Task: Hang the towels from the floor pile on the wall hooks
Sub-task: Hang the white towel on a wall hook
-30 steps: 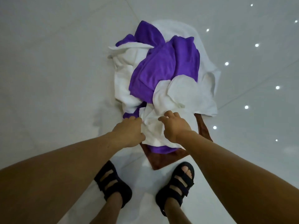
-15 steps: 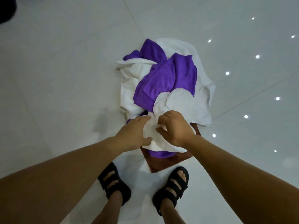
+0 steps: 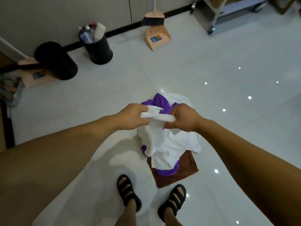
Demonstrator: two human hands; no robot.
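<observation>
Currently held: white towel. You grip its bunched top edge with both hands, pulled taut between them so the cloth hangs open instead of balling up.
Left hand: left hand has its fingers curled round the left end of that edge.
Right hand: right hand is closed on the other end, knuckles up.
Towel position: raised above the pile, lower part draping down over it. Cannot tell if the hem is clear of it.
Pile: purple towel showing at the far side, brown towel flat at the bottom. All on the glossy tiled floor, just ahead of your sandals.
Why two hands: likely you spread the edge so there is a flat stretch to put over a hook.
Stage: early, I judge. Most of the pile is on the floor.
Hooks: not in view, so you will need to turn to find them.
Risk: the trailing end may drag the purple towel along.
Surroundings: black bin, broom and dustpan by the wall.
</observation>
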